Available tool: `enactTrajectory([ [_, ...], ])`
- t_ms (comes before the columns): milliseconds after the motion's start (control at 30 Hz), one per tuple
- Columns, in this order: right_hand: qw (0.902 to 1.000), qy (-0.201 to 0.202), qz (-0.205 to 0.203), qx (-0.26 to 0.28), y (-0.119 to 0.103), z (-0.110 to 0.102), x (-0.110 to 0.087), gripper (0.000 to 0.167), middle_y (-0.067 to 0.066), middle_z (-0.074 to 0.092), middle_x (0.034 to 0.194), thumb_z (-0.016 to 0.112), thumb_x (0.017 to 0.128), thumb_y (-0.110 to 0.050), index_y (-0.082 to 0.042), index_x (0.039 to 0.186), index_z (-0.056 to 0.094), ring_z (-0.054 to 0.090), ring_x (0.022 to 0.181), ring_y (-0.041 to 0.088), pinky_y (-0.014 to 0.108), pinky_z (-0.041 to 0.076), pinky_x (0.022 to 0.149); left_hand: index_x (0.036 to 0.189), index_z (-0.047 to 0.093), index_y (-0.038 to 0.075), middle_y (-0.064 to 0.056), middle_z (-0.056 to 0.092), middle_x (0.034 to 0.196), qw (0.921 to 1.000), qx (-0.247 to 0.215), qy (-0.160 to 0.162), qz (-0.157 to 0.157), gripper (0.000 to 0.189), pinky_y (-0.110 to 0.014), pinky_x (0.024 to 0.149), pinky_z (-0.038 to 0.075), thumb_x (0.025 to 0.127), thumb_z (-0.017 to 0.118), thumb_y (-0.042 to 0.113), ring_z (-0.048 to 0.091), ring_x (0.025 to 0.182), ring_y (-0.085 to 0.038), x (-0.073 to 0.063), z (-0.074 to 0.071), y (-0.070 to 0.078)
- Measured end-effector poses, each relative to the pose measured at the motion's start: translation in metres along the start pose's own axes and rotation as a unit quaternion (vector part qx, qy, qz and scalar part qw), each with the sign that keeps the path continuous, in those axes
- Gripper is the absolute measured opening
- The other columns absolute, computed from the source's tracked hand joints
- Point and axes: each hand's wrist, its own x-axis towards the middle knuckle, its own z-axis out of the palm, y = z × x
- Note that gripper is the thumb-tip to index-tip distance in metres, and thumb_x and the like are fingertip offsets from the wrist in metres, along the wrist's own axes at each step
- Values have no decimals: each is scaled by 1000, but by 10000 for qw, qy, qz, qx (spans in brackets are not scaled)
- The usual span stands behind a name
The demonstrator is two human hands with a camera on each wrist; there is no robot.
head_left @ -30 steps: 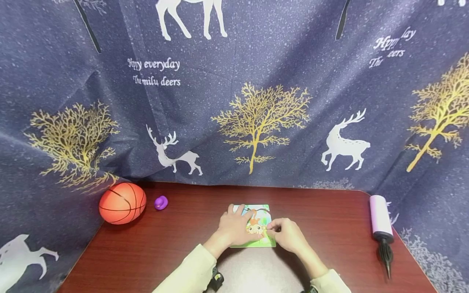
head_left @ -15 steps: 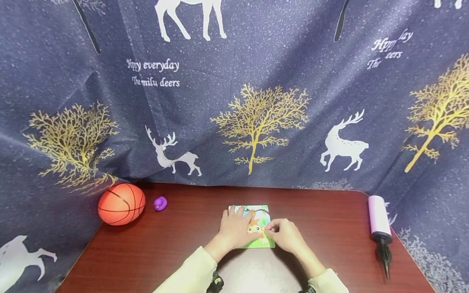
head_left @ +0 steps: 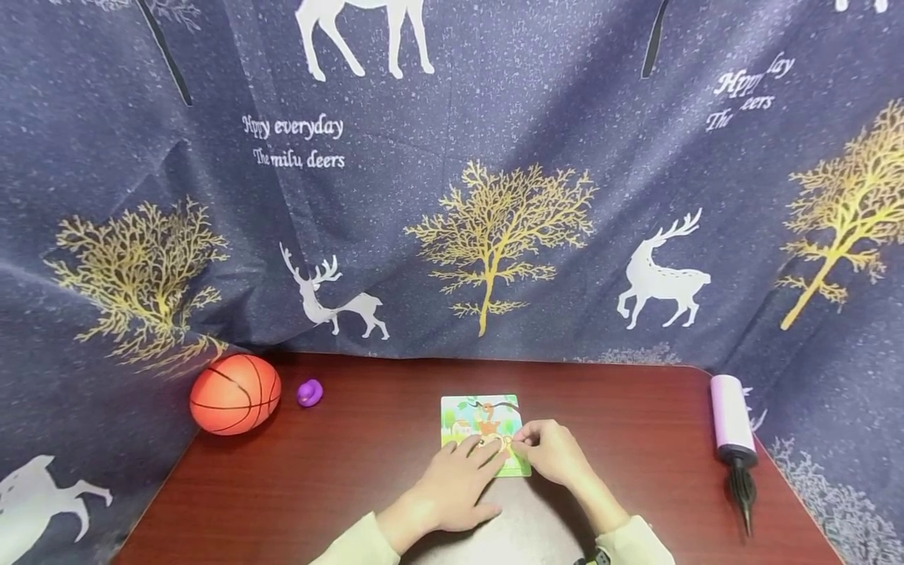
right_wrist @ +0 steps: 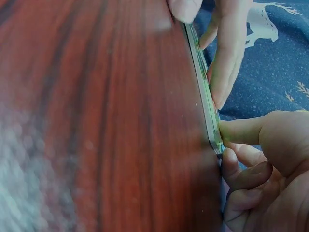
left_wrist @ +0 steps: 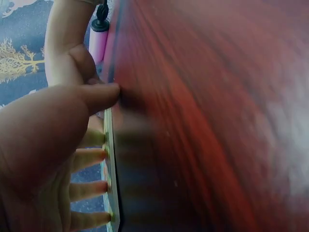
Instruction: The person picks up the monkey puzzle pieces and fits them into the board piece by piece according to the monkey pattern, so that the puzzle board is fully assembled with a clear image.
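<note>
A flat, square picture puzzle [head_left: 457, 408] with a cartoon monkey lies on the table in the head view. My left hand [head_left: 455, 485] rests its outstretched fingertips on the puzzle's lower part, hiding much of the monkey's face. Its thumb points off to the right over the table, and in the left wrist view the left hand [left_wrist: 43, 145] reaches over the board's near edge. At the right edge, my right hand [head_left: 559, 455] pinches the board. The right wrist view shows its thumb [right_wrist: 241, 129] on top near the corner, with the other fingers curled beside the edge.
An orange basketball [head_left: 235, 394] and a purple rubber duck [head_left: 309, 392] stand at the back left of the brown table [head_left: 353, 439]. A pink and black hand pump [head_left: 734, 428] lies at the right edge. A blue deer-print cloth [head_left: 395, 235] hangs behind.
My left hand has slid back toward the near edge of the puzzle, uncovering its upper left. The right hand keeps its place at the right edge.
</note>
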Motion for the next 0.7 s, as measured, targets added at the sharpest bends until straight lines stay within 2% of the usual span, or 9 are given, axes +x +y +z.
enactTrajectory([
  [267, 10000, 15, 36, -57, 5, -3, -1, 11, -11, 63, 72, 82, 86, -18, -22, 80, 74, 57, 68, 9, 33, 49, 68, 161, 42, 26, 5, 35, 166, 9996, -104, -154, 213, 83, -52, 110, 43, 94, 52, 74, 40, 146, -27, 0, -1, -5],
  [467, 9999, -34, -9, -107, 6, -4, 0, 10, -11, 63, 72, 81, 88, -19, -23, 82, 74, 56, 67, 9, 33, 48, 66, 162, 39, 28, 7, 34, 166, 9995, -93, -269, 127, 86, -53, 110, 43, 92, 52, 77, 40, 146, -24, 3, -3, -4],
  [700, 9998, 11, -79, -169, 5, -1, 2, 13, -12, 62, 71, 81, 87, -17, -24, 80, 73, 55, 66, 9, 34, 47, 66, 160, 42, 26, 6, 36, 164, 9992, -160, -175, 320, 83, -57, 109, 43, 93, 55, 73, 41, 145, -30, 0, -1, -8],
])
